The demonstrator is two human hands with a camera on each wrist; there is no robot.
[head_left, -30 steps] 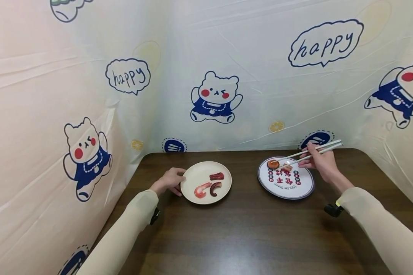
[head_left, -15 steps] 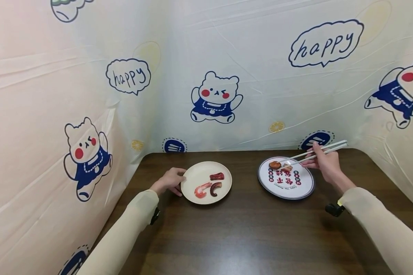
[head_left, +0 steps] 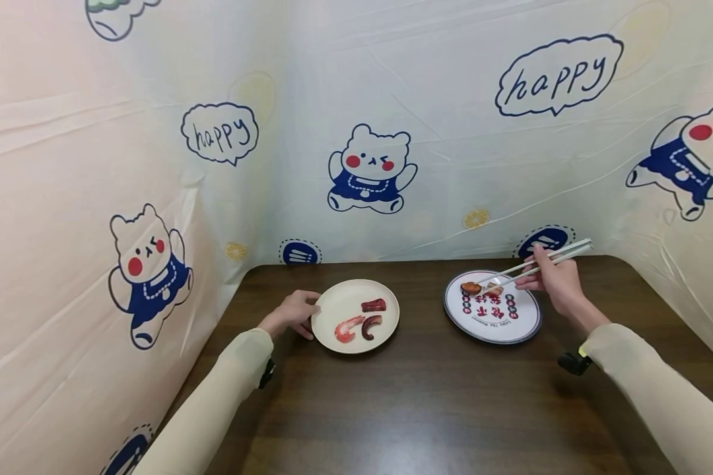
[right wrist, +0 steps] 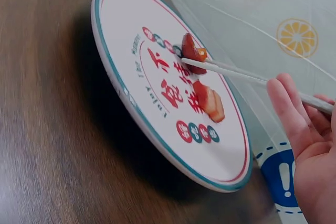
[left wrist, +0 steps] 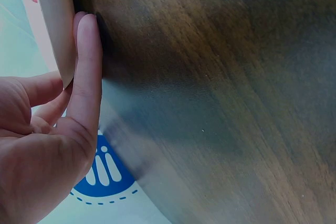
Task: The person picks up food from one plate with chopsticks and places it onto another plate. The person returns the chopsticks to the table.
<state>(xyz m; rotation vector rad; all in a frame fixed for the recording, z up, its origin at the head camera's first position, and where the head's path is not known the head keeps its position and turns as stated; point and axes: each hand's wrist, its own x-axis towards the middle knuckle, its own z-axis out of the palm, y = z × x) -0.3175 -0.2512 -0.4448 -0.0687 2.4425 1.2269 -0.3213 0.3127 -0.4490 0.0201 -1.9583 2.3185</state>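
My left hand (head_left: 291,311) grips the left rim of a cream plate (head_left: 334,303), thumb on the edge and fingers against its underside in the left wrist view. On that plate lie a shrimp (head_left: 346,330), a curled dark tentacle piece (head_left: 368,328) and a dark red chunk (head_left: 373,305). A pair of pale chopsticks (head_left: 564,251) is held in my right hand (head_left: 558,282) over a white plate (head_left: 475,324) printed with red characters. Their tips meet a glossy orange-brown food piece (right wrist: 190,55). Beside it rests a layered piece like pork belly (right wrist: 209,102).
Both plates stand toward the back of a dark wooden table (head_left: 392,409), with bare wood between them. Behind and on both sides hangs a pale printed curtain (head_left: 445,99), close to the table's edges.
The orange-brown piece has tipped from showing its round face to lying flatter. The chopsticks shifted slightly right, then back left, at its side. My left hand stays at the cream plate's rim.
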